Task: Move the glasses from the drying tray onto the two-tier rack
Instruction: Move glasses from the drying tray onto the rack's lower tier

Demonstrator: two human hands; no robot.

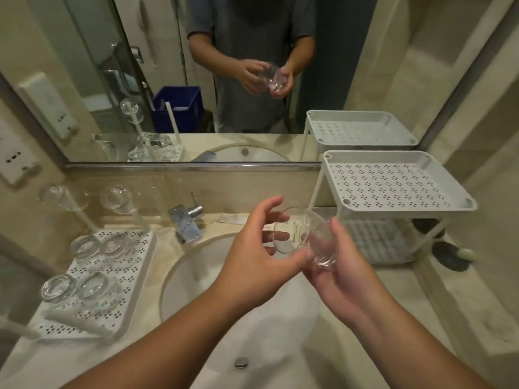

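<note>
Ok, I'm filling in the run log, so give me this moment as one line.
clear drinking glass: over sink | right hand: grips base | left hand: at rim | white two-tier rack: top bare

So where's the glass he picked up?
In the head view, the glass is over the sink, held by the right hand, left hand beside it.

Seven glasses (302, 237), one rack (398, 181)
</note>
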